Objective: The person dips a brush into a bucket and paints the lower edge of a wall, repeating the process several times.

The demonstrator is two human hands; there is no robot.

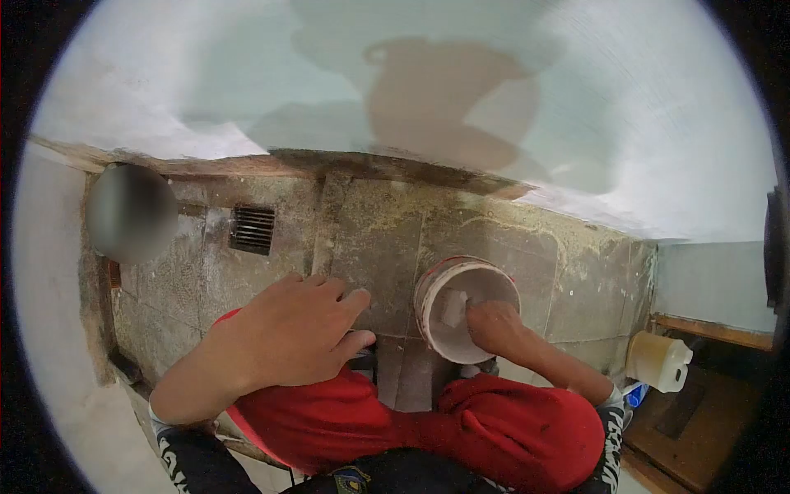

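Observation:
My left hand (309, 329) hangs in front of my red-clad knee, palm down, its fingers apart and nothing in them. To the right stands a whitish bucket (428, 309) with a stained rim, its open mouth facing me. My right hand (496, 329) reaches into that bucket with its fingers closed. A pale flat piece (453, 308) shows inside the bucket beside the fingertips. The fingertips are partly hidden, and what they grip is not clear.
A painted wall (329, 90) rises ahead above the tiled floor (370, 247). A drain grate (253, 230) lies at the left. At the right stands a yellowish jug (658, 362) beside a brown wooden surface (708, 412).

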